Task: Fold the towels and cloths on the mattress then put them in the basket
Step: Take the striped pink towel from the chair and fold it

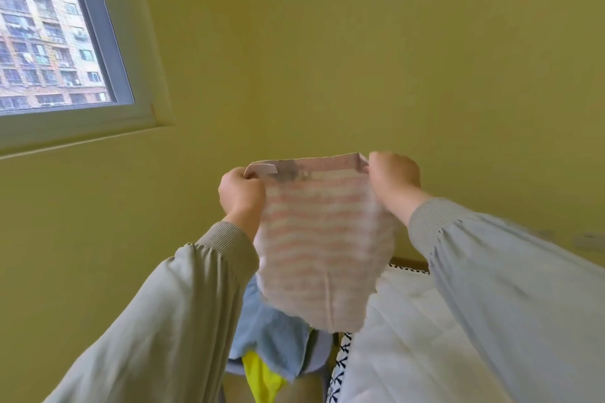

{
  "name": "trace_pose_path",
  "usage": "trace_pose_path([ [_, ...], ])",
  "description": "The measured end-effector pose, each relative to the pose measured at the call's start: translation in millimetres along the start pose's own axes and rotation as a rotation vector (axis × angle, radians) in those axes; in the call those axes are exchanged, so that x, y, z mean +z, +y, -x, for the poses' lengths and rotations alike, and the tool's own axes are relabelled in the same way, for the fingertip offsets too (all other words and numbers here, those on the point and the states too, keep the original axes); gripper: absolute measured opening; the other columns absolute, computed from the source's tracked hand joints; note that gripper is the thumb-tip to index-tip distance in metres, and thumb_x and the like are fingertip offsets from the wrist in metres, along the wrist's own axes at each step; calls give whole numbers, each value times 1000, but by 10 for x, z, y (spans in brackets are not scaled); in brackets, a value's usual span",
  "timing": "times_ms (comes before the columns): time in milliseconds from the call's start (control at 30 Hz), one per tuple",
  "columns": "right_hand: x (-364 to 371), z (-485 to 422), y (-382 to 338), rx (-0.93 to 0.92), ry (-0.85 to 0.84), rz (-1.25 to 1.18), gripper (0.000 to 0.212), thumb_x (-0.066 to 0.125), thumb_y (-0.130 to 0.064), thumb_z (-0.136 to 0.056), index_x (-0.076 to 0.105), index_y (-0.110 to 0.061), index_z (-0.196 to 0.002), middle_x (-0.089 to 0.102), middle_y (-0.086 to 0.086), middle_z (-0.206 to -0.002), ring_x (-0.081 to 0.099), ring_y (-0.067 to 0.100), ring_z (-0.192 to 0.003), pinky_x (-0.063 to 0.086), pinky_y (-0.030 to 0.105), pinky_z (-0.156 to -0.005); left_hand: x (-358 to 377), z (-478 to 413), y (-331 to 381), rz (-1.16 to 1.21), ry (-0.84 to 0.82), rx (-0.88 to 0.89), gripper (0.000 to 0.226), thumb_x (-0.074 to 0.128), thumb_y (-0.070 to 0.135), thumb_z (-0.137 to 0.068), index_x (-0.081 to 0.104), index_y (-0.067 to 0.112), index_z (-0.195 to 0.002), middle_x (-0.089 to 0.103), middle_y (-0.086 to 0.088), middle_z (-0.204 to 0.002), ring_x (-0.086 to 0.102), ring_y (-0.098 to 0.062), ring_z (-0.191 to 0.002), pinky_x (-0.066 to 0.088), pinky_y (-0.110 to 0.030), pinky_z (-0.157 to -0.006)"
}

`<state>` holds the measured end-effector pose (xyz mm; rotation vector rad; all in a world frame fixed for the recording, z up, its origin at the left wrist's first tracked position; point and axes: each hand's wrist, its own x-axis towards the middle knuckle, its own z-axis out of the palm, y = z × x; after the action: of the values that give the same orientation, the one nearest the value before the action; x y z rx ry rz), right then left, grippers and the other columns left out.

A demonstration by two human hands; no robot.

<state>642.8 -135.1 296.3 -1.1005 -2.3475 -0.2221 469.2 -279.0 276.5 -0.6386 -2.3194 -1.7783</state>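
Towel (pixel 322 239), striped pink and white, is pinched at both top corners by the curled fingers (pixel 250 185) of the left hand (pixel 240 195) and the right hand (pixel 394 178). It hangs flat in the air beside the mattress (pixel 409 337), probably so the edges line up for folding. Below, a blue cloth (pixel 275 337) and a yellow cloth (pixel 262 376) lie heaped; whether a basket holds them I cannot tell.

I work from a single view, the wide-angle camera worn on the person's head. It looks forward, across the room at the yellow-green wall (pixel 393 59), with the window (pixel 49 33) leaning in the upper left corner. The left hand (pixel 240 195) and right hand (pixel 394 177) sit close to the lens at mid-frame, gripping the pink-striped towel (pixel 322 239). The sleeves enter from both lower corners. The white mattress (pixel 402 321) shows only low on the right.
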Motion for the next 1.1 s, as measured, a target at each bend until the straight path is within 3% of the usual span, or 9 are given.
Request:
trace_pose_path([
  [167,217,113,292,51,167,-76,26,35,10,-88,56,-4,-93,59,12,-95,49,26,-74,36,33,-61,196,59,-63,16,57,102,40,42,7,-92,25,15,-57,28,3,-58,21,-17,-54,16,-31,-49],
  [333,716,66,799,252,272,-208,25,42,0,-92,64,-5,-84,63,10,-79,53,26,-66,36,28,-55,757,110,-341,-87,-29,35,38,37,20,-99,39,14,-62,43,2,-63,39,-20,-60,32,-30,-62],
  [433,985,8,1092,358,215,-201,25,48,-14,-94,63,-6,-75,59,8,-67,55,28,-62,34,27,-52,1154,41,-573,-143,-83,90,42,41,26,-99,42,13,-59,46,-5,-67,42,-25,-68,29,-30,-56],
  [533,1343,-17,1381,407,91,-135,29,53,-24,-95,58,-9,-71,52,4,-60,55,28,-63,34,27,-53,1602,-35,-839,-315,-51,224,46,43,34,-100,48,8,-62,43,-8,-85,40,-26,-79,29,-32,-62],
  [600,1612,4,1528,416,18,-108,28,52,-22,-96,54,-11,-71,45,2,-57,52,27,-62,33,28,-53,1843,-33,-1006,-405,-85,257,49,42,42,-99,48,9,-63,45,-8,-82,43,-28,-74,29,-33,-61],
  [767,2552,-122,1817,559,-107,-171,25,43,11,-81,61,-3,-71,57,10,-67,53,29,-67,36,28,-56,2509,-124,-1546,-508,-373,9,34,41,25,-99,58,5,-78,64,-13,-79,58,-31,-71,44,-33,-62],
  [867,3177,-79,1886,681,-185,-214,19,50,0,-85,65,-5,-75,67,17,-88,57,32,-75,38,27,-63,2872,-97,-1957,-291,-526,-278,26,39,13,-99,61,4,-111,70,-14,-81,69,-28,-73,58,-39,-71],
  [967,3682,84,1915,880,-281,-291,16,55,-14,-89,68,-8,-81,67,13,-88,59,32,-78,38,27,-67,3138,20,-2293,-36,-590,-563,30,34,11,-102,53,11,-125,68,-9,-89,70,-24,-79,56,-35,-68],
  [1100,3900,-60,1859,1047,-92,-761,24,51,-12,-90,71,-4,-81,69,8,-72,65,26,-77,50,31,-72,3345,-83,-2382,94,-697,-375,28,44,8,-98,64,10,-118,63,-2,-104,55,-17,-97,45,-29,-81],
])
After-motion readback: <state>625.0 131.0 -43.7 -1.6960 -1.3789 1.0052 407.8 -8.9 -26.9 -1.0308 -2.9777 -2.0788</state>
